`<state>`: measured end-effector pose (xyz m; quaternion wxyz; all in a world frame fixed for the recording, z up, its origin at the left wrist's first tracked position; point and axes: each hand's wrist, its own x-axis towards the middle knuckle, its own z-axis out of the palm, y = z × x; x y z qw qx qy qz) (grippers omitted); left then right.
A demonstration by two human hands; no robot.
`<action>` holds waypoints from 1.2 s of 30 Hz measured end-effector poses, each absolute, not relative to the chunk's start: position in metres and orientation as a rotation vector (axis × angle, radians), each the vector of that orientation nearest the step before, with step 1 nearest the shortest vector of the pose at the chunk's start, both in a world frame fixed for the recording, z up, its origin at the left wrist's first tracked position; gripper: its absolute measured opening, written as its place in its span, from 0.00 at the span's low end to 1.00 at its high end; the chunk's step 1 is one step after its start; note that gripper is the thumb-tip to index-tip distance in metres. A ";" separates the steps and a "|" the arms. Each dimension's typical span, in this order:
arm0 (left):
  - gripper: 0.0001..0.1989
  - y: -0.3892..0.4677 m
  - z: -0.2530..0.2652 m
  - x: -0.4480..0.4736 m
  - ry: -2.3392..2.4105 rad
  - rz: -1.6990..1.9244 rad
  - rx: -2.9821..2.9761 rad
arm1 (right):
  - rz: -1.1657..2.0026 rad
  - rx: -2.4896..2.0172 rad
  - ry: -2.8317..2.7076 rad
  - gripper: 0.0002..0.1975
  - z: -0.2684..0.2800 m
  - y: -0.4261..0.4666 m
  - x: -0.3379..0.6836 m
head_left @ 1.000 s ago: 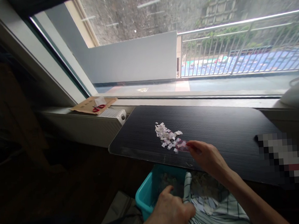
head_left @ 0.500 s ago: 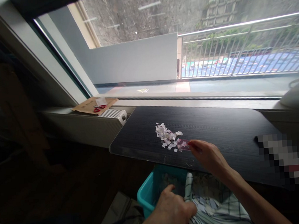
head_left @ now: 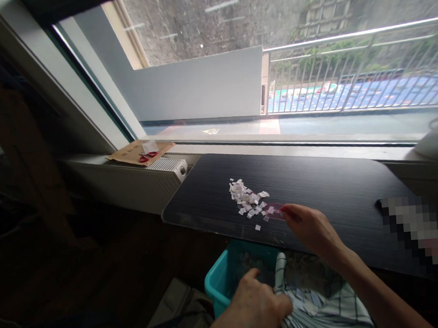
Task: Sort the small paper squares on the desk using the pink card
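My right hand (head_left: pixel 311 227) pinches a thin, see-through pink flat piece (head_left: pixel 275 211) low over the dark table (head_left: pixel 317 177). Its far edge meets a heap of small white paper squares (head_left: pixel 245 194), and a few squares show at the pink piece. One loose square (head_left: pixel 258 227) lies closer to the table's near edge. Below that edge, my left hand (head_left: pixel 253 301) is closed at the rim of a striped cloth (head_left: pixel 349 305), its grip partly hidden. Paper pieces (head_left: pixel 303 298) lie within the cloth. Beside it is a teal bin (head_left: pixel 216 279) with more scraps inside.
A radiator (head_left: pixel 168 166) stands left of the table. On the sill, red-handled scissors (head_left: pixel 148 156) rest on a brown envelope (head_left: pixel 126 154). A blurred-out object (head_left: pixel 418 225) lies at the table's right. A large window is behind.
My right hand has drawn the pink piece slightly right, away from the heap. One white square now lies apart, nearer the table edge. My left hand stays at the cloth.
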<state>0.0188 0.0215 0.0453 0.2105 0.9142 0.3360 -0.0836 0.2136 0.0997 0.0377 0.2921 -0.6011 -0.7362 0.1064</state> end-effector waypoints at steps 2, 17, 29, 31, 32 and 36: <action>0.12 0.020 0.046 0.019 0.952 -0.217 2.555 | 0.284 -1.600 -1.960 0.14 0.036 0.102 0.211; 0.13 0.023 0.050 0.019 0.922 -0.300 2.569 | 0.405 -1.439 -2.058 0.12 0.037 0.099 0.182; 0.13 0.020 0.046 0.018 0.975 -0.187 2.518 | 0.614 -1.388 -2.060 0.13 0.045 0.086 0.176; 0.12 0.023 0.045 0.017 0.953 -0.200 2.494 | 0.611 -1.384 -2.063 0.13 0.045 0.088 0.176; 0.12 0.023 0.045 0.017 0.943 -0.211 2.485 | 0.624 -1.374 -2.090 0.13 0.045 0.088 0.176; 0.14 0.023 0.046 0.007 1.001 -0.236 2.433 | 0.613 -1.386 -2.123 0.13 0.049 0.089 0.185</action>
